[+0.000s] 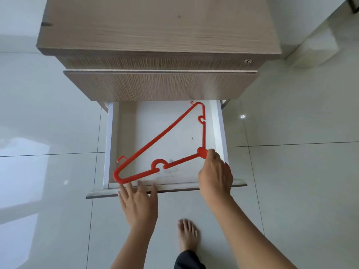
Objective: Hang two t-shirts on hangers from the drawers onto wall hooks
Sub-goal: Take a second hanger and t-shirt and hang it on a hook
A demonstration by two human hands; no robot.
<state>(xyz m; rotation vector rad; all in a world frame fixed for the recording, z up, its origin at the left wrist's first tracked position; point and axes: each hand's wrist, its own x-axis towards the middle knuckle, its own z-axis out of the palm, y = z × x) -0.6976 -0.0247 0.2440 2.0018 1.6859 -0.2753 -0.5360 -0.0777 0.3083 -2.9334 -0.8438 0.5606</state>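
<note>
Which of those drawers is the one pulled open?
The lowest drawer: its white inside is exposed, and there the right hand holds a red hanger. The middle drawer and top drawer show only wooden fronts.

One red hanger (pixel 202 153), one pulled-out drawer (pixel 111 142), one wooden cabinet (pixel 155 26), two hands, left hand (pixel 138 202), right hand (pixel 215 177), one bare foot (pixel 187 235)

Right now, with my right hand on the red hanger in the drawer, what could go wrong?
The far corner of the red hanger lies near the drawer front above and could snag. The right hand grips only its neck, so it may swing into the left hand. A dropped hanger could hit the bare foot.
</note>
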